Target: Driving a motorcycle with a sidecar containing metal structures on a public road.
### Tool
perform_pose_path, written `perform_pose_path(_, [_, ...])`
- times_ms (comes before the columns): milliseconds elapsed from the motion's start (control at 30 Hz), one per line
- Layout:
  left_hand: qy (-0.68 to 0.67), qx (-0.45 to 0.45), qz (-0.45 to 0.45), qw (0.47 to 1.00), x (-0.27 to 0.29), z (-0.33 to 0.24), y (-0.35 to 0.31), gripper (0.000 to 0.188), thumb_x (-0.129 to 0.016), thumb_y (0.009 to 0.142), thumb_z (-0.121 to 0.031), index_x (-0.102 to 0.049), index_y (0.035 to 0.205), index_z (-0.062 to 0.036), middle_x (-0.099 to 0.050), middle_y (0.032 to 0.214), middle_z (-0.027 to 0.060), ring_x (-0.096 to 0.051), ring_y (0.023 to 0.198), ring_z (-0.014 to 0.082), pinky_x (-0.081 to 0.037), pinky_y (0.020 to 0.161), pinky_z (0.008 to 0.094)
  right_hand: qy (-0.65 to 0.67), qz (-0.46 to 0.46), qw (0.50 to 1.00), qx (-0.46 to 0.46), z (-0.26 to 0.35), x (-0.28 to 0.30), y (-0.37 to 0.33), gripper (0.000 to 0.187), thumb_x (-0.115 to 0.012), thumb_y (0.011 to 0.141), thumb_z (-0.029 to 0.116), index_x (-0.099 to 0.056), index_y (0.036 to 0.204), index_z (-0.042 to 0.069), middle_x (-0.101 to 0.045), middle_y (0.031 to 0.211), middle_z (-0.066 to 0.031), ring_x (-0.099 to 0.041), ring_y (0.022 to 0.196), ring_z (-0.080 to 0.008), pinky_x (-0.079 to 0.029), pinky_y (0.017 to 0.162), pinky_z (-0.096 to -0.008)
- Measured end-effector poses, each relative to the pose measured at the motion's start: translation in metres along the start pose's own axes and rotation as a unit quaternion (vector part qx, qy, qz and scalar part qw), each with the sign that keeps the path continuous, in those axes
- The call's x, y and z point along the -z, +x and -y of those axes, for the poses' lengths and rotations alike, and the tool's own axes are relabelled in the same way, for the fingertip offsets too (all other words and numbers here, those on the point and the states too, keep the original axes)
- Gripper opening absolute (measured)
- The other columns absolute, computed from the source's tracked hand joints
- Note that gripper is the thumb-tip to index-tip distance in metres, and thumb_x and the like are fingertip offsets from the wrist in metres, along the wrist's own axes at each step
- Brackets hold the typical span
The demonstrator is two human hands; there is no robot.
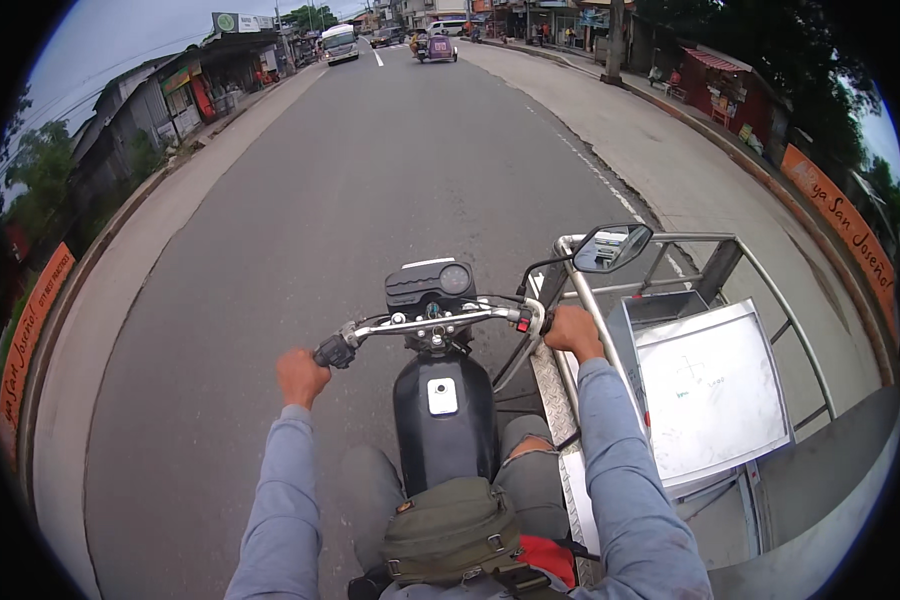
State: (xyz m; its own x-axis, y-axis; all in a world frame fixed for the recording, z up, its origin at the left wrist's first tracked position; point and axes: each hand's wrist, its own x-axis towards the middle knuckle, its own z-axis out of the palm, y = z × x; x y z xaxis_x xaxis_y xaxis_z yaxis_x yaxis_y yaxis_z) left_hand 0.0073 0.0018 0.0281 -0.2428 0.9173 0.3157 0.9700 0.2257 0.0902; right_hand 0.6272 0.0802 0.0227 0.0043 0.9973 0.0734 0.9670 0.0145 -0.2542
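I sit astride a motorcycle with a black fuel tank (440, 415) and a metal handlebar (435, 324). My left hand (302, 378) is closed round the left handlebar grip, beside the black switch housing (336, 350). Round the right grip my right hand (573, 333) is wrapped, near a red switch (523, 325). Both grips are mostly hidden by my fingers. Ahead of the bar is a round gauge (455, 278) in a dark cluster. A mirror (612, 247) stands above the right grip. An olive bag (452, 530) rests at my lap.
A metal-framed sidecar (735, 240) on the right carries a white-lidded box (712, 385). On the grey road (360, 190), a purple-backed tricycle (437, 48) is ahead and a white vehicle (339, 43) is at left. Orange barriers (38, 325) and kerbs line both sides.
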Motion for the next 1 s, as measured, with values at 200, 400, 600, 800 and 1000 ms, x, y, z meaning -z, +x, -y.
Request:
perform_pose_path(200, [0.012,0.025,-0.033,0.999,-0.011,0.014,-0.004,0.022,-0.084,0.081,-0.025,-0.093,0.094,-0.0089,-0.086,0.094,0.0217,-0.085,0.09,0.0452,-0.067,0.083,0.0576,-0.019,-0.054,0.998,0.026,0.022,-0.003,-0.012,0.029,-0.083,0.083,0.024,-0.089,0.104,0.005,-0.087,0.106,-0.0269,-0.084,0.105,-0.0509,-0.067,0.097,-0.0612])
perform_pose_path(400, [0.026,-0.009,-0.012,1.0,-0.011,0.002,-0.004,0.026,-0.085,0.08,-0.025,-0.094,0.099,-0.0099,-0.086,0.094,0.0203,-0.084,0.094,0.0445,-0.066,0.084,0.0562,-0.002,0.046,0.999,0.028,-0.011,-0.007,0.012,0.036,-0.081,0.082,0.026,-0.089,0.113,0.008,-0.087,0.115,-0.0276,-0.083,0.116,-0.0506,-0.065,0.106,-0.0597])
perform_pose_path(600, [0.0,0.004,-0.025,1.0,-0.016,0.01,-0.004,0.026,-0.085,0.081,-0.024,-0.094,0.1,-0.0095,-0.087,0.1,0.0213,-0.084,0.097,0.0442,-0.066,0.086,0.0569,0.021,0.04,0.999,0.02,-0.006,-0.011,0.012,0.037,-0.08,0.082,0.025,-0.09,0.113,0.008,-0.087,0.116,-0.0282,-0.082,0.116,-0.0505,-0.065,0.106,-0.0591])
perform_pose_path(800, [0.015,0.028,-0.006,0.999,0.0,0.003,-0.001,0.023,-0.084,0.083,-0.023,-0.093,0.097,-0.0072,-0.087,0.1,0.0221,-0.084,0.094,0.0458,-0.066,0.084,0.0572,-0.022,0.015,1.0,0.012,0.006,-0.003,0.012,0.039,-0.093,0.081,0.03,-0.091,0.112,0.007,-0.088,0.115,-0.0244,-0.085,0.113,-0.0472,-0.068,0.101,-0.0586])
perform_pose_path(1000, [0.016,0.0,-0.045,0.999,0.003,-0.005,-0.009,0.024,-0.084,0.082,-0.024,-0.094,0.097,-0.0081,-0.086,0.098,0.0226,-0.085,0.092,0.0454,-0.066,0.083,0.0568,-0.053,-0.013,0.998,0.009,0.008,-0.004,0.007,0.034,-0.093,0.082,0.026,-0.089,0.108,0.004,-0.087,0.11,-0.0261,-0.085,0.109,-0.0469,-0.068,0.098,-0.0591])
